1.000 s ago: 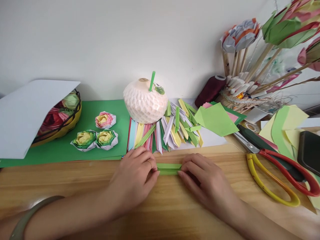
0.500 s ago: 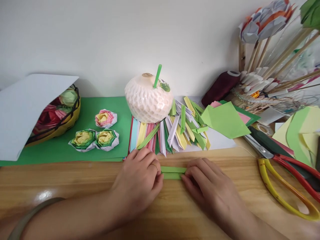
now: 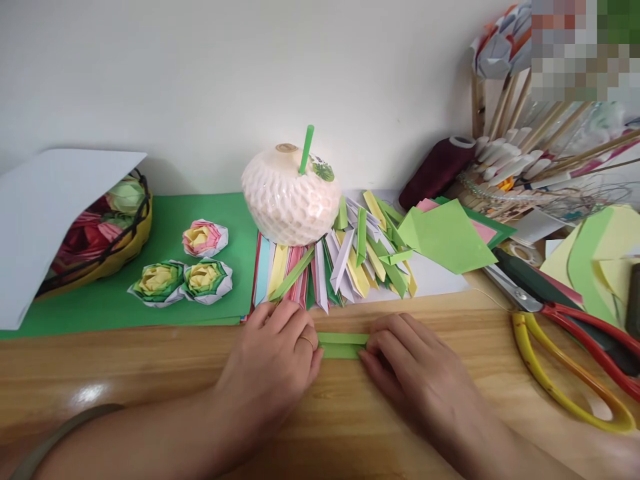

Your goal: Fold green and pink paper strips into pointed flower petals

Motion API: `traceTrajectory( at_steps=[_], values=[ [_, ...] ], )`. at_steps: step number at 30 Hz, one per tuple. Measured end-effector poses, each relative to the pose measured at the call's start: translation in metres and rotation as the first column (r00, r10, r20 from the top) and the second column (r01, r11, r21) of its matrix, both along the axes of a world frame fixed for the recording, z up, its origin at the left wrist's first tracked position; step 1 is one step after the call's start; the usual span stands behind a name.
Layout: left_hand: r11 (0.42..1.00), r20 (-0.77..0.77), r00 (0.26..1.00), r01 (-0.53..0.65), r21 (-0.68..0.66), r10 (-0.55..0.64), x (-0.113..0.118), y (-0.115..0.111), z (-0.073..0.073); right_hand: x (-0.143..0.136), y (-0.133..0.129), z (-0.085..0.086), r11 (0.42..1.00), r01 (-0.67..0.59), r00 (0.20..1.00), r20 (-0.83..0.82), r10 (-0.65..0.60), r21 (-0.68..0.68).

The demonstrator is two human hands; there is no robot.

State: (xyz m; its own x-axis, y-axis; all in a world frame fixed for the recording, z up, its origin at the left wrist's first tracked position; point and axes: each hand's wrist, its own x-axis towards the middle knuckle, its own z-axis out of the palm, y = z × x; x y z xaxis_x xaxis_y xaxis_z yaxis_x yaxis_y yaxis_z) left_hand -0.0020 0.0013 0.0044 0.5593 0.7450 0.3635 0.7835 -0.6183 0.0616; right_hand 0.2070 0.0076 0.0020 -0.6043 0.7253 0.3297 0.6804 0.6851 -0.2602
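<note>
Our folded green strip (image 3: pixel 343 339)
Our left hand (image 3: pixel 275 363) and right hand (image 3: pixel 417 363) pinch its ends; we should keep edges parallel, pressing evenly.

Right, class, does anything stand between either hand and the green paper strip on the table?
Nothing visible does: the left hand and the right hand both grip the green paper strip, one toward each end. The pile of folded papers lies beyond it, not between.

Slight view shift; dark phone (image 3: pixel 634 300) — now a sliver at frame's edge
</note>
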Motion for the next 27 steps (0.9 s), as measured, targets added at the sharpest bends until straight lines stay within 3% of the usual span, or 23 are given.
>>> traceTrajectory(
  at_steps=[10,19,24,27],
  values=[
    [0.999,-0.038,0.999,-0.001,0.037,0.002,0.000,0.001,-0.001,0.000,0.001,0.007,0.994,0.000,1.000,-0.015,-0.002,-0.114],
    [0.995,0.011,1.000,0.014,0.094,-0.015,0.002,0.000,0.001,0.002,0.001,-0.001,0.985,0.054,0.993,-0.096,-0.071,-0.166],
    [0.961,0.046,0.969,0.232,0.154,-0.241,-0.002,0.003,0.000,0.008,0.004,0.002,0.991,-0.133,0.990,-0.035,0.133,-0.001],
    [0.940,0.026,0.956,0.280,0.193,-0.291,-0.006,0.003,-0.002,0.013,0.006,0.007,0.976,-0.208,0.978,0.007,0.208,0.061]
  ],
)
